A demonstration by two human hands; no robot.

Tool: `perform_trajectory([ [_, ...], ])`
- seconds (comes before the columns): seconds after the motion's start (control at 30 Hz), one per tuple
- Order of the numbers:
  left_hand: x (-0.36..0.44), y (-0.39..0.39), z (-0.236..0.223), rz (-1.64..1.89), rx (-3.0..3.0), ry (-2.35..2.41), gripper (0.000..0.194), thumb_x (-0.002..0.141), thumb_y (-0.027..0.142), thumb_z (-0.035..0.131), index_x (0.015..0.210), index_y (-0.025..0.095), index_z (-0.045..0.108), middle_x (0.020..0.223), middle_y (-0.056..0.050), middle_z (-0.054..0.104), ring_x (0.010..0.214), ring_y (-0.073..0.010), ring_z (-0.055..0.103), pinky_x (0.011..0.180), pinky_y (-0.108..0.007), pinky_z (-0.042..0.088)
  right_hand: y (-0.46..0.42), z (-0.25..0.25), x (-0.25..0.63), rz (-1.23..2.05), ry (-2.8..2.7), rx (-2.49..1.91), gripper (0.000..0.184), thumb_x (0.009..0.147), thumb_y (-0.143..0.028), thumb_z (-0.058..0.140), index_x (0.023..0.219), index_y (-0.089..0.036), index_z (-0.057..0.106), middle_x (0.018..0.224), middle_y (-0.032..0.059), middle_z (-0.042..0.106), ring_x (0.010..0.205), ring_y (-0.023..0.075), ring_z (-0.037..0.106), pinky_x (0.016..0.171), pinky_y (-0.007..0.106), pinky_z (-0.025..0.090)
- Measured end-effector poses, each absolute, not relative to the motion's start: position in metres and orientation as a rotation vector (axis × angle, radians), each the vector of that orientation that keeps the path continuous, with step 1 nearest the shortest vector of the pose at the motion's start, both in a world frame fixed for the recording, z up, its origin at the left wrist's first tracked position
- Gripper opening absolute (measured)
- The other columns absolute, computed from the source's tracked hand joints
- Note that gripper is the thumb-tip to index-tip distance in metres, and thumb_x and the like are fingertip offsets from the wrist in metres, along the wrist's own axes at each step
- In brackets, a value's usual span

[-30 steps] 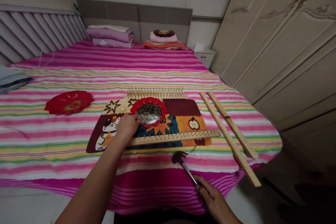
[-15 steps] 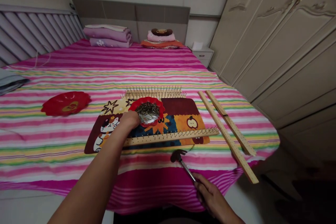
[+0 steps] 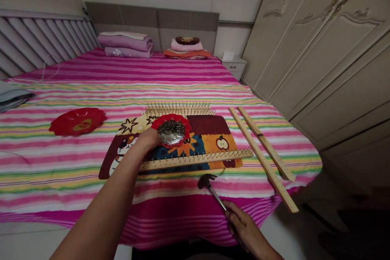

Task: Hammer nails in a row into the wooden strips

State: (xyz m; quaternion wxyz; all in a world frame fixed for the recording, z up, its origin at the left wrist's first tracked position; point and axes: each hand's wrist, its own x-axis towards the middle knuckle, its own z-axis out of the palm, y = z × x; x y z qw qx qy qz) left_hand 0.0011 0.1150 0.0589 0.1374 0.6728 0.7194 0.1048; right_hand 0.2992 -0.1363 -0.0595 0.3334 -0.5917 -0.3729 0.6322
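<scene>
My left hand (image 3: 150,138) is at the left rim of a red scalloped bowl (image 3: 188,125) heaped with nails (image 3: 171,131); its fingers are hidden from me. Wrapped round the handle of a claw hammer (image 3: 216,198), my right hand (image 3: 243,223) stays low by the bed's front edge, the hammer head pointing away from me. Between the two hands lies a wooden strip (image 3: 195,159) with a row of nails standing in it, slanting toward its right end. The bowl and strip rest on a patterned mat (image 3: 210,125) with a cat and an apple on it.
Behind the bowl are nail-studded strips (image 3: 179,109), points up. Two drilled wooden strips (image 3: 265,158) lie at the right. A red plate (image 3: 77,122) sits at the left. Folded bedding (image 3: 126,44) is at the far end; a wardrobe (image 3: 329,48) stands along the right.
My left hand has shifted a little at the bowl's left side, and its fingers have gone out of sight. The hammer stays in my right hand. The view has shifted slightly.
</scene>
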Motion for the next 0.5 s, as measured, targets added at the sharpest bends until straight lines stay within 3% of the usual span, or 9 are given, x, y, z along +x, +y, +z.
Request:
perform_trajectory([
  [0.13,-0.011,0.098,0.075,0.182,1.876,2.038,0.017,0.056,0.022,0.060,0.042,0.020,0.051,0.047,-0.004,0.056,0.058,-0.0202,0.058,0.058,-0.028,0.041,-0.136,-0.059,0.299,1.640,-0.966,-1.543,0.047,0.077,-0.049,0.049,0.110,-0.017,0.054,0.045,-0.0125,0.026,0.038,0.0078,0.022,0.038,0.021,0.012],
  [0.3,-0.018,0.064,0.088,0.634,1.456,1.706,0.019,0.059,0.036,0.062,0.056,0.018,0.056,0.050,0.002,0.053,0.047,-0.0104,0.046,0.047,-0.022,0.035,-0.136,-0.057,0.299,1.627,-0.977,-1.539,0.048,0.076,-0.051,0.049,0.110,-0.017,0.054,0.046,-0.0118,0.027,0.039,0.0084,0.023,0.038,0.020,0.013],
  [0.5,-0.013,0.031,0.091,0.872,1.175,1.369,0.029,0.053,0.040,0.072,0.063,0.015,0.059,0.057,0.002,0.057,0.046,-0.0067,0.044,0.046,-0.021,0.036,-0.136,-0.056,0.297,1.607,-0.940,-1.566,0.049,0.072,-0.054,0.052,0.107,-0.019,0.056,0.047,-0.0107,0.029,0.040,0.0092,0.028,0.039,0.020,0.015],
])
